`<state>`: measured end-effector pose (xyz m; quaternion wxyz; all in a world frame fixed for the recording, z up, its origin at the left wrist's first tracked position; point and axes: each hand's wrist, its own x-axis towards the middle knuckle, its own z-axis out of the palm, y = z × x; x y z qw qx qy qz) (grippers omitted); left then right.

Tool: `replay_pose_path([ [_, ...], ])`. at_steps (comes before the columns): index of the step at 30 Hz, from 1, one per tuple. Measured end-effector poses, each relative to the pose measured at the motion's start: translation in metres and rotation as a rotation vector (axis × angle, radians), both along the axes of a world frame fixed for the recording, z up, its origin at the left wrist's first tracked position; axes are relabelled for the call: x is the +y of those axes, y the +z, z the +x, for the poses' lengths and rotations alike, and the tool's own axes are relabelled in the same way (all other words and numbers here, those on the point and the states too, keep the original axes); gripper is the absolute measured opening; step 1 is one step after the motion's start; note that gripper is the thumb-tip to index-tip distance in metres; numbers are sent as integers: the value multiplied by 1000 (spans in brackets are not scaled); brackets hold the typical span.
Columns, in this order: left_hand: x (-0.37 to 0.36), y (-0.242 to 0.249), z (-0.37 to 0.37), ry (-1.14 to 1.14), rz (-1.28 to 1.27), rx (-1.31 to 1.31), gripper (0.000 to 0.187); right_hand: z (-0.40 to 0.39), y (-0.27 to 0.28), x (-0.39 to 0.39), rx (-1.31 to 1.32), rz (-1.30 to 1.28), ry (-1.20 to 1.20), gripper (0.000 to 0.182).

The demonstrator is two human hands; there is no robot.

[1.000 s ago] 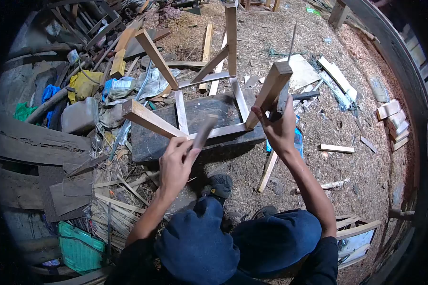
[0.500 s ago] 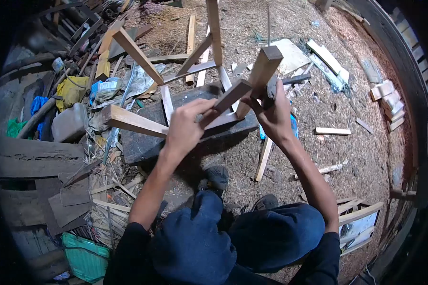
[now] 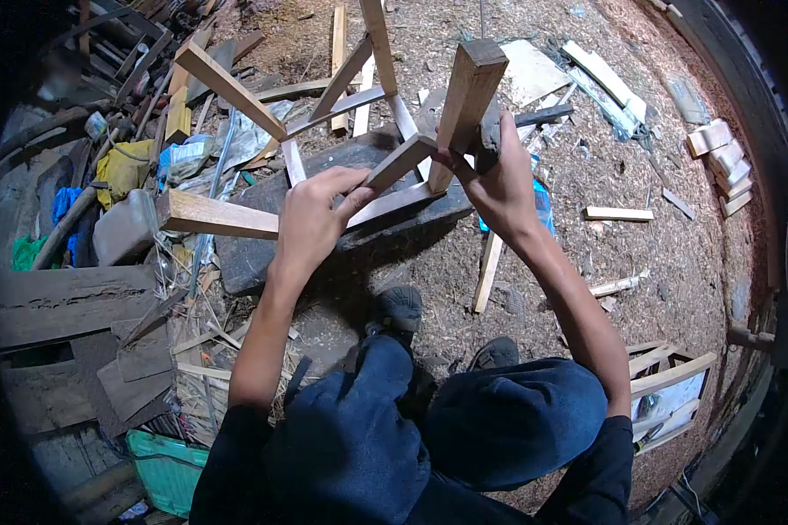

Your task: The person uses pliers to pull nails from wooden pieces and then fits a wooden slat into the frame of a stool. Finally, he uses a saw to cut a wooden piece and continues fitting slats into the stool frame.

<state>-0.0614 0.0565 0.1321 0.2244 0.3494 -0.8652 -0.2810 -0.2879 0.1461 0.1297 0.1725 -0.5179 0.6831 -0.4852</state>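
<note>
A wooden stool frame with upright legs rests on a dark wooden block (image 3: 249,254). My left hand (image 3: 311,214) pinches a short wooden slat (image 3: 400,164). The slat's far end meets the near right leg (image 3: 468,96) of the frame. At that joint my right hand (image 3: 506,192) is closed, its thumb beside the slat's end. It also holds a dark hammer-like tool (image 3: 543,115), whose handle points right; its head is partly hidden by the fingers. A pale lower rail (image 3: 394,205) runs below the slat. Another leg (image 3: 219,216) sticks out toward the left.
Wood shavings cover the ground. Loose strips (image 3: 619,213), stacked blocks (image 3: 722,162) and a slatted frame (image 3: 674,376) lie to the right. Scrap boards, a plastic jug (image 3: 127,229) and a green crate (image 3: 168,472) crowd the left. My shoes (image 3: 398,308) are below the block.
The slat's end has come down beside the near right leg, where it stood higher and in front before. My left hand has shifted slightly left. The whole view has tilted a little.
</note>
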Motion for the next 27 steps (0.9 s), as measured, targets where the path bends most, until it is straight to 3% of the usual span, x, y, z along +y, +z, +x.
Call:
replay_pose_path([
  [13,5,-4,-3,10,-131,-44,21,-11,-7,1,-113,20,165,47],
  [27,-4,-6,-1,-4,-4,-64,23,-13,-7,2,-131,1,207,46],
])
